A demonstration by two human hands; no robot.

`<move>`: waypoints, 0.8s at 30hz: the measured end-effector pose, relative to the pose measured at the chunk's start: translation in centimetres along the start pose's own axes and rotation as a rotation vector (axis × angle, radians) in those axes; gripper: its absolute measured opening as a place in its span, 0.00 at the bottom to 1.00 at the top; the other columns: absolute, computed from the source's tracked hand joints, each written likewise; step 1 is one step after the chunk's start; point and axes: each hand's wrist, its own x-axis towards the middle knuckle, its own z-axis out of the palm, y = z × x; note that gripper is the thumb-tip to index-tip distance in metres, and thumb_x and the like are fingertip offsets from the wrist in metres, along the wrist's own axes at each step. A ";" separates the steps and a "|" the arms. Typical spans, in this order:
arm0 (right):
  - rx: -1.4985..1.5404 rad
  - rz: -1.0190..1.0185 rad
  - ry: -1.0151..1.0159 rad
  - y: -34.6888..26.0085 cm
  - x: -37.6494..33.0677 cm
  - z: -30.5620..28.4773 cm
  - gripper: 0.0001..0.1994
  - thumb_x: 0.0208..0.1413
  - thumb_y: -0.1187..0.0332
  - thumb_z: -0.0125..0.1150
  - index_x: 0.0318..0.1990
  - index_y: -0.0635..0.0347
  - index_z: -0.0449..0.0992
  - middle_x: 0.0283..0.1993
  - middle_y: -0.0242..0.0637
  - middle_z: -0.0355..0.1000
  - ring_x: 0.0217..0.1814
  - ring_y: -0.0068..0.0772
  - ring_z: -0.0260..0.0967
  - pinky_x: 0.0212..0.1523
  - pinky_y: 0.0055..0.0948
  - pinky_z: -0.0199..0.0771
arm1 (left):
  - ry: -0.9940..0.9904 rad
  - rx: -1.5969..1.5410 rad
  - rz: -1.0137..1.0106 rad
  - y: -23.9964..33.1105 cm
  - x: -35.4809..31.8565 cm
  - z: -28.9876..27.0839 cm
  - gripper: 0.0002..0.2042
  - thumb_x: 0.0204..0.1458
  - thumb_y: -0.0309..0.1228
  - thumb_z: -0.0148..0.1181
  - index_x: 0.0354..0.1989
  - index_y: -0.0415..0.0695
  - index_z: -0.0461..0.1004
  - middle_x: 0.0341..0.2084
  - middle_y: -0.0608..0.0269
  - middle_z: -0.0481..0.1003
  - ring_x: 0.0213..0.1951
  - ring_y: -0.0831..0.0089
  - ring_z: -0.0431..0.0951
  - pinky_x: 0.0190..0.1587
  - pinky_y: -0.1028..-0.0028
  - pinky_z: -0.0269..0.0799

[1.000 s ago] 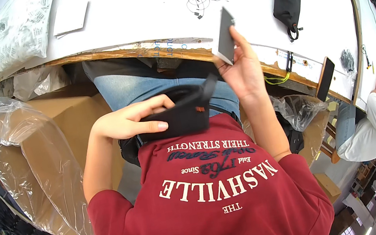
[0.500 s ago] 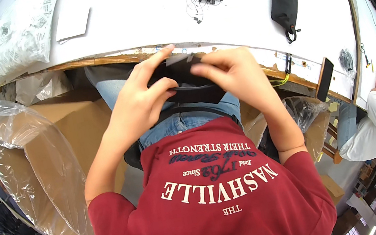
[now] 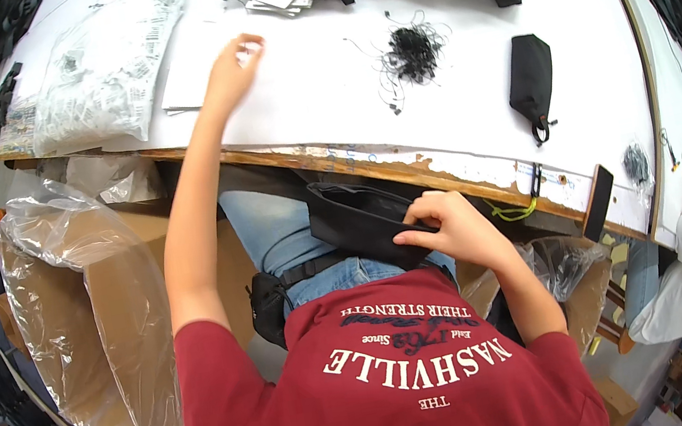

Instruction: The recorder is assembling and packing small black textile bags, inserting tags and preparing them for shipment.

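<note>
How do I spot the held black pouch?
Find the big white table. Below its near edge, over faded blue jeans, the bare right hand holds the black cloth pouch. Its mouth gapes open; the slim black pouch lies on the table.

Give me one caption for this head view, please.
Right hand grips an open black pouch; the left hand is over the white tabletop.

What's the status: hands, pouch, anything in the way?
Right hand gripping black fabric pouch at the lap. Left hand over white tabletop, grasp unclear. Pouch mouth open, nothing seen blocking it.
</note>
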 end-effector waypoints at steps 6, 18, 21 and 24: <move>0.103 0.040 0.159 0.9 -0.6 1.0 0.12 0.42 0.66 0.70 0.26 0.65 0.74 0.19 0.34 0.60 0.20 0.25 0.54 0.22 0.24 0.55 | 0.179 0.446 -0.018 -8.7 9.3 -3.6 0.19 0.49 0.29 0.50 0.51 0.47 0.69 0.44 0.49 0.74 0.49 0.51 0.70 0.52 0.58 0.65; 0.013 0.007 0.133 0.1 -1.4 0.7 0.13 0.44 0.61 0.69 0.26 0.61 0.77 0.20 0.35 0.62 0.26 0.35 0.61 0.27 0.31 0.62 | 0.264 0.743 -0.059 -8.1 10.9 -2.4 0.12 0.46 0.38 0.60 0.34 0.44 0.76 0.31 0.56 0.79 0.34 0.56 0.78 0.41 0.61 0.71; -0.055 -0.165 0.245 -0.6 -1.0 -0.3 0.11 0.41 0.66 0.71 0.26 0.63 0.77 0.19 0.35 0.63 0.25 0.33 0.61 0.25 0.30 0.59 | 0.484 0.454 -0.109 -5.5 9.6 -3.0 0.09 0.48 0.35 0.60 0.28 0.41 0.77 0.24 0.56 0.78 0.30 0.61 0.79 0.38 0.67 0.72; -0.125 -0.237 0.389 -1.4 -0.8 -2.0 0.10 0.38 0.67 0.72 0.27 0.62 0.78 0.20 0.36 0.63 0.26 0.35 0.62 0.26 0.31 0.60 | 0.532 -0.129 0.206 1.5 7.6 -1.3 0.08 0.49 0.32 0.61 0.31 0.39 0.77 0.26 0.57 0.79 0.31 0.67 0.80 0.39 0.74 0.72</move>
